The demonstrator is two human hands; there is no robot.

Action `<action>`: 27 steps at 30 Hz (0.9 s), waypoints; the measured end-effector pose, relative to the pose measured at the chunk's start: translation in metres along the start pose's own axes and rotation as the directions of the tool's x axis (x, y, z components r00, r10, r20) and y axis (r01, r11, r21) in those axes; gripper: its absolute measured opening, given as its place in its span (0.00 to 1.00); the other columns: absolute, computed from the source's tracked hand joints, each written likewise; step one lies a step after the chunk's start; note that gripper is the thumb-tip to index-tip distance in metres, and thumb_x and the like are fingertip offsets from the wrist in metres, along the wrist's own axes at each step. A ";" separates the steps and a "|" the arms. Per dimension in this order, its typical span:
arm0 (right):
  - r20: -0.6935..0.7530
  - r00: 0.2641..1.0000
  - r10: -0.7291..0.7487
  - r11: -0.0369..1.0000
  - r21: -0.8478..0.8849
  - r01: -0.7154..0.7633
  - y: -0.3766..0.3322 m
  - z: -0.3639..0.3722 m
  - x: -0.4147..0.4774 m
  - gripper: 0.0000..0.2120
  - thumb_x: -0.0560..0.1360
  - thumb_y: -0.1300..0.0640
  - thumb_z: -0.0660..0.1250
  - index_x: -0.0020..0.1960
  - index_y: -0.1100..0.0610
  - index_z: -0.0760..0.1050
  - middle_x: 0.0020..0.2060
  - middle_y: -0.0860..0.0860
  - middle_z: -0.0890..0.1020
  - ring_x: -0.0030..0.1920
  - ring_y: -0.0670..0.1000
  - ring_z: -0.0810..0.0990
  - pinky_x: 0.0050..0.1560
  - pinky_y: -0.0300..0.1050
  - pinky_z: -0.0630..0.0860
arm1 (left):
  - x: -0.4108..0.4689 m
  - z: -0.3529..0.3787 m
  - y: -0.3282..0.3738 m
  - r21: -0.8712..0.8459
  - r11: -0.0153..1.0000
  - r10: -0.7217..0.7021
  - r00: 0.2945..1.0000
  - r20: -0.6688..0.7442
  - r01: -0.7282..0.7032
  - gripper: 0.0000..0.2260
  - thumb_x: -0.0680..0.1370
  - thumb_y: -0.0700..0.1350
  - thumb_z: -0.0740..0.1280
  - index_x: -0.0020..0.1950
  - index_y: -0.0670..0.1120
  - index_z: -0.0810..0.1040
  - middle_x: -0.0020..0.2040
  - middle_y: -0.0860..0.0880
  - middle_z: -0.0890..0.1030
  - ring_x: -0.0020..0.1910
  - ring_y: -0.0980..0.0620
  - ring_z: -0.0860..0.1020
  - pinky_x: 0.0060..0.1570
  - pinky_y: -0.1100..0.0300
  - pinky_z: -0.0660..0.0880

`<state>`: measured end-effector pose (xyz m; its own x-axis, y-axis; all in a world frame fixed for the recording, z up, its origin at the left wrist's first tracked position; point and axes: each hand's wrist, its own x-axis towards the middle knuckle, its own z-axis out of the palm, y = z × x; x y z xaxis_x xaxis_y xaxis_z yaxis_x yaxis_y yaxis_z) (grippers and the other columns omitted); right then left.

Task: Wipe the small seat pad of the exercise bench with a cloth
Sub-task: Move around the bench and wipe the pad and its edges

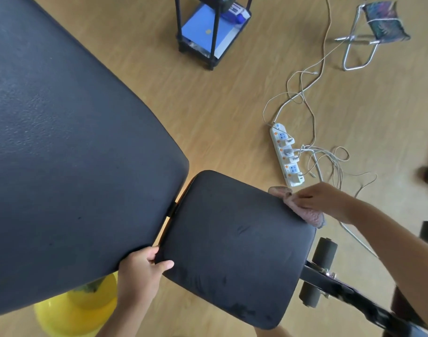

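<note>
The small black seat pad [235,244] of the bench lies at the lower centre, with faint damp streaks on its surface. My right hand [322,198] presses a pinkish cloth [305,210] against the pad's far right edge. My left hand [142,271] grips the pad's near left corner, thumb on top and fingers in the gap beside the long black back pad [62,142].
A white power strip [286,156] with tangled white cables lies on the wooden floor right of the seat. Grey foam rollers [317,271] and the bench frame extend lower right. A yellow object [74,310] sits under the back pad. A black rack [213,32] and a folding stool [371,32] stand farther off.
</note>
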<state>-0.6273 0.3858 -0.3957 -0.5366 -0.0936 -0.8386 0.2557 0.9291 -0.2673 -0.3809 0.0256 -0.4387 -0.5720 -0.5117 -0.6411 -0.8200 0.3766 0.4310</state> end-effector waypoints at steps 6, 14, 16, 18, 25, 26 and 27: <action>0.019 0.961 -0.276 0.941 0.207 0.266 -0.136 0.054 0.053 0.08 0.74 0.53 0.77 0.52 0.52 0.87 0.41 0.45 0.85 0.40 0.39 0.78 0.41 0.31 0.72 | 0.002 -0.001 0.000 0.017 1.000 -0.020 1.000 0.018 0.019 0.23 0.65 0.41 0.82 0.58 0.39 0.84 0.53 0.43 0.87 0.50 0.46 0.83 0.50 0.55 0.74; -0.021 0.969 -0.248 0.966 0.065 0.248 -0.119 0.045 0.055 0.12 0.74 0.50 0.76 0.38 0.59 0.83 0.30 0.50 0.71 0.30 0.47 0.67 0.29 0.37 0.63 | 0.007 -0.001 -0.002 0.082 0.996 -0.037 0.998 0.051 0.033 0.23 0.65 0.45 0.81 0.58 0.42 0.84 0.51 0.45 0.87 0.44 0.45 0.85 0.48 0.52 0.77; -0.046 0.990 -0.134 0.990 0.042 0.136 -0.055 0.028 0.036 0.11 0.73 0.47 0.75 0.39 0.54 0.84 0.32 0.49 0.75 0.34 0.48 0.71 0.34 0.41 0.66 | 0.006 -0.001 -0.002 0.078 0.996 -0.036 0.998 0.055 0.031 0.23 0.65 0.45 0.81 0.58 0.41 0.85 0.50 0.44 0.87 0.44 0.44 0.85 0.48 0.52 0.77; -0.070 0.997 -0.035 0.999 0.031 0.037 0.000 0.016 0.010 0.04 0.72 0.48 0.77 0.41 0.46 0.84 0.33 0.48 0.80 0.36 0.48 0.75 0.35 0.42 0.68 | 0.005 -0.001 -0.001 0.080 0.997 -0.019 0.998 0.054 0.015 0.21 0.66 0.44 0.81 0.57 0.41 0.85 0.49 0.44 0.87 0.44 0.45 0.83 0.46 0.53 0.75; -0.080 0.918 0.388 0.834 0.454 -0.313 0.076 0.103 -0.080 0.12 0.73 0.53 0.78 0.31 0.50 0.84 0.27 0.47 0.83 0.32 0.47 0.78 0.36 0.41 0.75 | 0.004 -0.002 0.002 0.075 0.997 -0.026 0.998 0.061 0.022 0.22 0.66 0.45 0.81 0.58 0.41 0.85 0.51 0.44 0.87 0.50 0.44 0.84 0.50 0.52 0.75; -0.044 0.917 0.395 0.829 0.446 -0.336 0.073 0.132 -0.096 0.15 0.74 0.53 0.77 0.29 0.51 0.83 0.25 0.45 0.80 0.31 0.46 0.77 0.36 0.44 0.75 | 0.005 -0.003 0.002 0.079 0.997 -0.029 0.998 0.057 0.024 0.22 0.66 0.45 0.81 0.58 0.41 0.85 0.51 0.43 0.87 0.50 0.44 0.84 0.50 0.52 0.75; -0.017 0.909 0.416 0.809 0.464 -0.361 0.070 0.155 -0.109 0.14 0.74 0.53 0.77 0.30 0.53 0.84 0.26 0.45 0.79 0.32 0.47 0.77 0.37 0.47 0.76 | 0.005 -0.003 0.002 0.084 0.996 -0.032 0.998 0.054 0.028 0.22 0.66 0.45 0.81 0.58 0.41 0.85 0.51 0.43 0.87 0.51 0.44 0.84 0.50 0.53 0.75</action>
<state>-0.4261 0.4052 -0.3972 -0.3955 0.3073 -0.8655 0.7740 0.6189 -0.1339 -0.3855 0.0220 -0.4387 -0.5431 -0.4810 -0.6883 -0.8310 0.4256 0.3583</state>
